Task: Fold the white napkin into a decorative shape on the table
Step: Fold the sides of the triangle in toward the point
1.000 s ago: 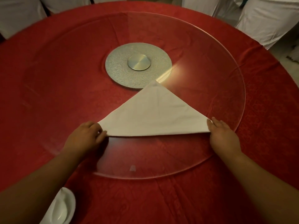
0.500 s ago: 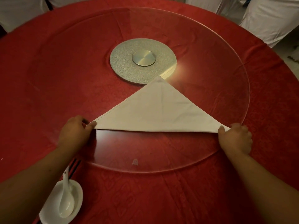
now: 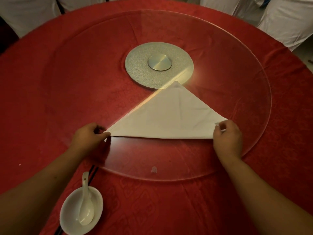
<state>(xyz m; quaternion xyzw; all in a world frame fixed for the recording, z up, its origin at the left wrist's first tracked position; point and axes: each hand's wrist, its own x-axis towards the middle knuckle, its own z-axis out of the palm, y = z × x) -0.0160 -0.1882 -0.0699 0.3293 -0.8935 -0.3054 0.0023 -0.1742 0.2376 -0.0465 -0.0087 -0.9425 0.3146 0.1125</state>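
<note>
The white napkin (image 3: 171, 116) lies as a flat triangle on the glass turntable (image 3: 254, 92), its apex pointing away towards the hub and its long folded edge nearest me. My left hand (image 3: 88, 136) pinches the napkin's left corner against the glass. My right hand (image 3: 227, 138) grips the right corner, which is lifted and curled a little inward over the edge.
A silver hub disc (image 3: 144, 70) sits at the turntable's centre, just beyond the napkin's apex. A white bowl (image 3: 71, 217) with a white spoon (image 3: 85, 207) stands near the front left on the red tablecloth (image 3: 42, 99), beside dark chopsticks (image 3: 92, 171). White-covered chairs (image 3: 288, 19) ring the table.
My right hand has picked up the right corner and drawn it slightly inward, shortening the long edge. The left hand keeps its pinch. The camera has tilted down, showing more of the bowl.
</note>
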